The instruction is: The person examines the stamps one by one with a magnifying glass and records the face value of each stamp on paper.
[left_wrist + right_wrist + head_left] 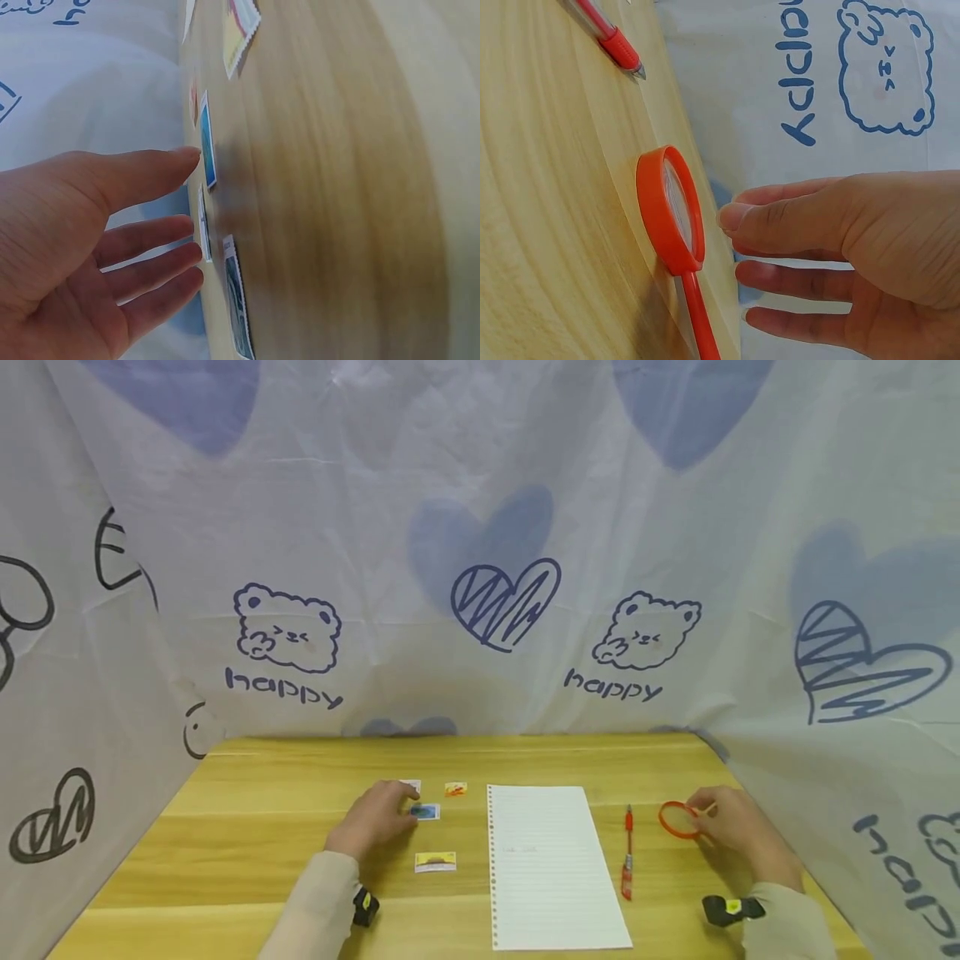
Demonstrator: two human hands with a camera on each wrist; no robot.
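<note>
My left hand point(375, 817) hovers over the stamps at the table's left middle, thumb and fingers loosely extended. Its thumb is nearest the blue stamp point(427, 812); a pale stamp point(412, 785) lies partly behind the fingers. In the left wrist view a dark stamp point(238, 304) shows below, hidden by the hand in the head view. On the right, a red magnifying glass point(654, 214) lies on the wood. Beside its lens is my right hand point(738, 827), thumb close to the forefinger, other fingers loosely bent. The right wrist view shows a gap between fingertips and rim, with nothing held.
A small yellow-orange stamp point(455, 789) and a larger yellow stamp point(436, 862) lie left of a lined sheet of paper point(555, 885). A red pen point(628, 843) lies between paper and magnifying glass. White printed cloth point(390, 610) hangs behind and beside the wooden table point(210, 860).
</note>
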